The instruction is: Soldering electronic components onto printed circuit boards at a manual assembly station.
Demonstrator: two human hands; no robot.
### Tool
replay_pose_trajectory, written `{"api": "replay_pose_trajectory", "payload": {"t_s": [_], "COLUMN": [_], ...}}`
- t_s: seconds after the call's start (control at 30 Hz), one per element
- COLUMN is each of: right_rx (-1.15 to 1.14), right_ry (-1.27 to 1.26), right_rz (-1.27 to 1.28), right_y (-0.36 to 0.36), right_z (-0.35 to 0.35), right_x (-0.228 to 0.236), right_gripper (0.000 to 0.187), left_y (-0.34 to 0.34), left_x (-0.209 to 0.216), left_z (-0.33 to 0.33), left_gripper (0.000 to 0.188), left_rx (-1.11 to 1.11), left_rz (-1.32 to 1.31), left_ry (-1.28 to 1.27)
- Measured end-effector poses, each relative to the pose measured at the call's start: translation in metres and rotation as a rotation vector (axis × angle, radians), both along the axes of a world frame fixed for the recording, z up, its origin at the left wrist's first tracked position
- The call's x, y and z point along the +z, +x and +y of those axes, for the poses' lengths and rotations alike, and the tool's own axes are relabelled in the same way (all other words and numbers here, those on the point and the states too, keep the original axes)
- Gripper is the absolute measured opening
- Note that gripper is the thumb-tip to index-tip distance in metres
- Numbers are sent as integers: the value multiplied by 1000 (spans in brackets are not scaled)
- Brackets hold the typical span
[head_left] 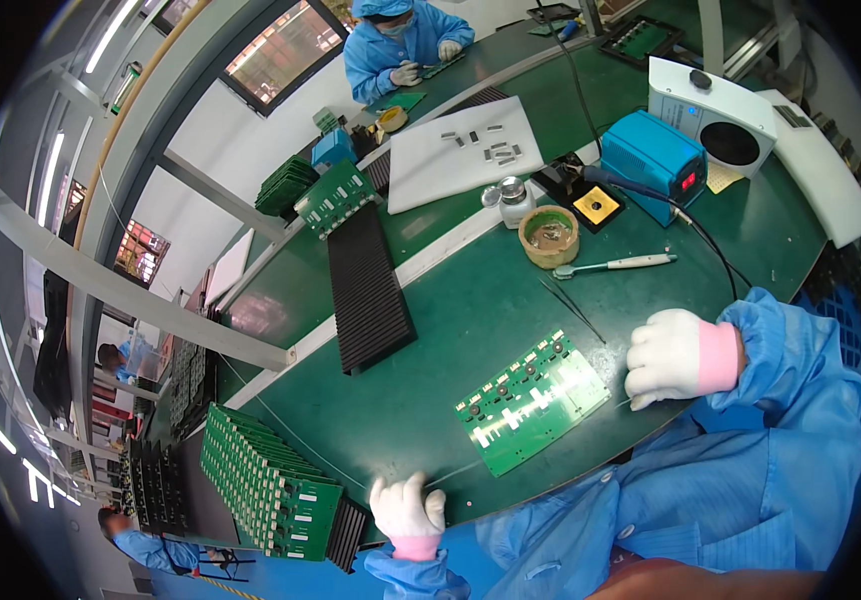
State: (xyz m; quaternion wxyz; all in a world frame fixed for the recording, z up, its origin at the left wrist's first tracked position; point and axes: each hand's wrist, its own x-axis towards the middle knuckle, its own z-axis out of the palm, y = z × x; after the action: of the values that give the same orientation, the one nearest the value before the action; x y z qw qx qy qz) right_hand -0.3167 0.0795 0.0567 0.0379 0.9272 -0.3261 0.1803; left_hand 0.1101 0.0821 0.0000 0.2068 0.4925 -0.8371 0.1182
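Observation:
My left hand, in a white glove, is at the table's near edge with its fingers curled round a thin wire. The wire runs from there toward the circuit board and shows again beside my right hand; whether it passes over or under the board I cannot tell. My right hand, gloved white with a pink cuff, is closed just right of the board, the wire's end at its fingers. The green circuit board lies flat between both hands, with white and dark parts on it. Black tweezers lie beyond it.
A brush, a round tub, a dispenser bottle and a blue soldering station stand farther back. Stacked green boards fill a black rack at left. Another ridged black rack lies mid-table. A co-worker sits opposite.

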Motion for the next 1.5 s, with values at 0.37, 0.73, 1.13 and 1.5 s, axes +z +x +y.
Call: {"api": "replay_pose_trajectory", "payload": {"t_s": [0.37, 0.73, 1.13, 1.5], "right_rx": [6, 14, 500, 1090], "right_ry": [-168, -212, 101, 320], "right_rz": [17, -103, -502, -812], "right_y": [60, 65, 52, 63], "right_z": [-14, -20, 15, 5], "right_x": [6, -6, 81, 73], "right_gripper": [11, 10, 9, 10], "left_y": [-146, -139, -115, -115], "left_x": [44, 35, 32, 26], "left_z": [4, 0, -3, 5], "left_gripper": [32, 17, 18, 17], "left_rx": [-326, -268, -126, -72], "left_rz": [466, 543, 794, 872], "left_ry": [320, 360, 313, 339]}}
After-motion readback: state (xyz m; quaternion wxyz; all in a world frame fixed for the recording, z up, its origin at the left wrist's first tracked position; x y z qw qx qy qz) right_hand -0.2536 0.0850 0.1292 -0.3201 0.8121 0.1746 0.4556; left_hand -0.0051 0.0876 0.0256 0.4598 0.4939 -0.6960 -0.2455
